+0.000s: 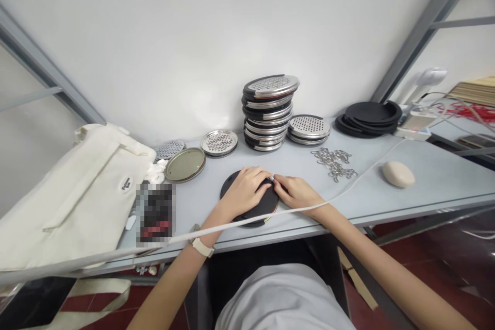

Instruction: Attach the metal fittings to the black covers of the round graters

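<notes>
From my remote station, I record a light-grey top [286, 296], fabric creased. I note a wristwatch [195, 229] on the left wrist [211, 237], its strap [203, 248] cream-coloured.

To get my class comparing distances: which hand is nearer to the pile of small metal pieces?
Right. The right hand is at the black disc's edge, left of the small metal pieces. The left hand is farther left, over the disc.

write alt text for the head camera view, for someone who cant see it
Two bare hands, left and right, work at the edge of a round black disc on a grey table. Behind stands a tall stack of metal graters.
</notes>
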A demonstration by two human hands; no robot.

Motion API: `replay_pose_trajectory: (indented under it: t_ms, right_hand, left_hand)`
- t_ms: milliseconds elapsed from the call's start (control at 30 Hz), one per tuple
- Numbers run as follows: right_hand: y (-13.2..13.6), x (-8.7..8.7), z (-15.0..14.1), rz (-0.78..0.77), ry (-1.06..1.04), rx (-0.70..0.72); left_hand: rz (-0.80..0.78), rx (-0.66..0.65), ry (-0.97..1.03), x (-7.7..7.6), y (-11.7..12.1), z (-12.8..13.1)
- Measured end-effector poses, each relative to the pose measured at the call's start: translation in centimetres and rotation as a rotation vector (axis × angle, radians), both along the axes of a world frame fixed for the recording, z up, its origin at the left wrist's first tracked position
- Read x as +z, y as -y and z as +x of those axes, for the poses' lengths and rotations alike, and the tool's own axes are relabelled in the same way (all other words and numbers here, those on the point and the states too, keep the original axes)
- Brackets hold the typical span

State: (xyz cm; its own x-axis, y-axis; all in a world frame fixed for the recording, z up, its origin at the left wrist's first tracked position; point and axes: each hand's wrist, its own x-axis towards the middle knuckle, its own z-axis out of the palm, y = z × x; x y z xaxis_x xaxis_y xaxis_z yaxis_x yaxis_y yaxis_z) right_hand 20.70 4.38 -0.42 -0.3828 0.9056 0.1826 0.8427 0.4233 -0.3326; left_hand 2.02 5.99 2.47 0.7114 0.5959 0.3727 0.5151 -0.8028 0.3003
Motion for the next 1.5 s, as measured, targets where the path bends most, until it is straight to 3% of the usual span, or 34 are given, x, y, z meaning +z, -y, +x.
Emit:
replay_pose_trajectory:
  t_ms: [900,1500]
  right_hand:
    - [0.23,0.40,-0.07,0.004,-0.080,-0.049]
    - [-0.13,0.15,-0.05,-0.032,0.020,-0.017]
  left_hand:
    - [0.001,-0.004,-0.010,0.03,0.04,0.04]
    - [0.003,-0.008,-0.010,0.23,0.13,0.08]
